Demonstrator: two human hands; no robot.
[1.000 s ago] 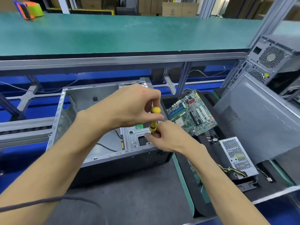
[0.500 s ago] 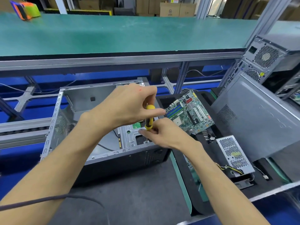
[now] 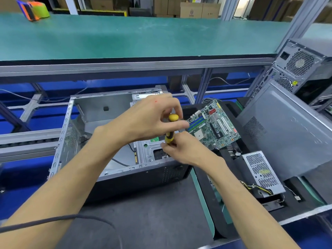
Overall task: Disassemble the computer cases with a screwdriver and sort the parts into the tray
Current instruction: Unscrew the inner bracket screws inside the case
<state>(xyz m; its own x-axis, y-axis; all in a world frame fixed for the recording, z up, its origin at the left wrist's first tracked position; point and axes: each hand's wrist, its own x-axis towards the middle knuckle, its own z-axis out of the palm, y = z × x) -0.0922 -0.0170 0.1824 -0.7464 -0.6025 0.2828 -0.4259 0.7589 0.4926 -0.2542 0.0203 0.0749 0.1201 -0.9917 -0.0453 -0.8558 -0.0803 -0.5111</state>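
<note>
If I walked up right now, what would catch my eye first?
Two bare hands working a yellow screwdriver in the middle, over an opened computer case. Just right of it, a green circuit board lies in a black tray, with a silver power supply nearer.

The right hand (image 3: 181, 150) hides the screwdriver (image 3: 172, 118) tip and any screw under it. The second case (image 3: 303, 67), upper right, is cut by the frame edge. Motherboard (image 3: 215, 124) markings are too small to read.

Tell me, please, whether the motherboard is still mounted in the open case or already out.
Out: the motherboard lies tilted in the black tray right of the open case.
</note>
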